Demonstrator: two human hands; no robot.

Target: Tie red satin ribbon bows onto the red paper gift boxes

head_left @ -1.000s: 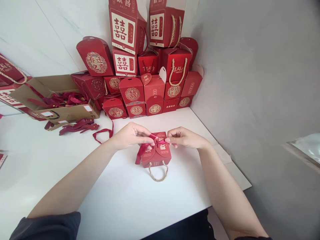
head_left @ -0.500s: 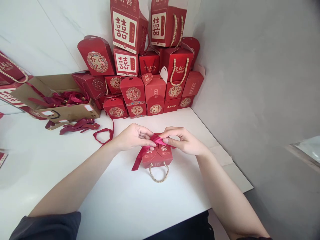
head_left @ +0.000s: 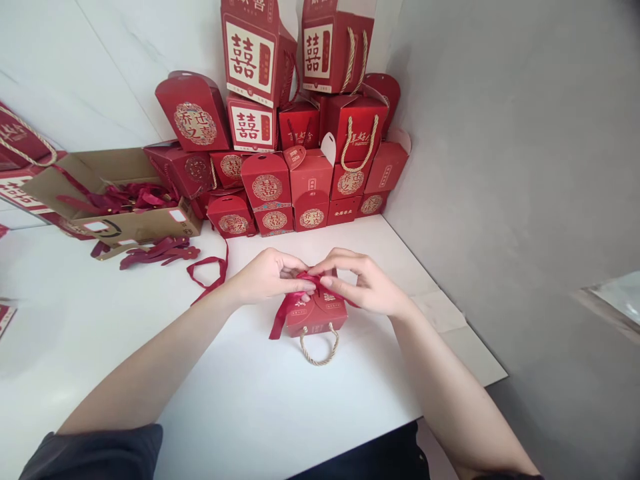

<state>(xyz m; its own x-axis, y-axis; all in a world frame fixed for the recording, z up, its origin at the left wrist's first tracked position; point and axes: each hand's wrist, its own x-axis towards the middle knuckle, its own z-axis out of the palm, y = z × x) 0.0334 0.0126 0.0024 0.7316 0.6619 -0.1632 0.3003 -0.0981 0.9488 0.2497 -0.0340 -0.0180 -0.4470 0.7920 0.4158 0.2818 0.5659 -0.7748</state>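
Note:
A small red box [head_left: 317, 317] with a looped rope handle [head_left: 320, 353] lies on the white table, its handle toward me. Across its top runs a red ribbon [head_left: 283, 313], one tail hanging past the left side. My left hand [head_left: 273, 275] pinches the ribbon at the box's upper left. From the right, my right hand [head_left: 363, 280] has its thumb and fingertips closed on the ribbon's knotted part over the middle of the box. The fingertips of both hands nearly meet there, and they partly hide the knot.
Stacked red gift boxes [head_left: 267, 187] stand along the back wall. At the back left, an open cardboard box [head_left: 140, 227] holds ribbons, with more ribbon pieces [head_left: 160, 252] before it. A loose ribbon [head_left: 223, 267] lies near my left wrist. A grey wall [head_left: 500, 167] bounds the right.
The ribbon between my fingertips has bunched closer to the box top. My right fingers have shifted slightly left, and the ribbon's left tail and the box have moved a little right.

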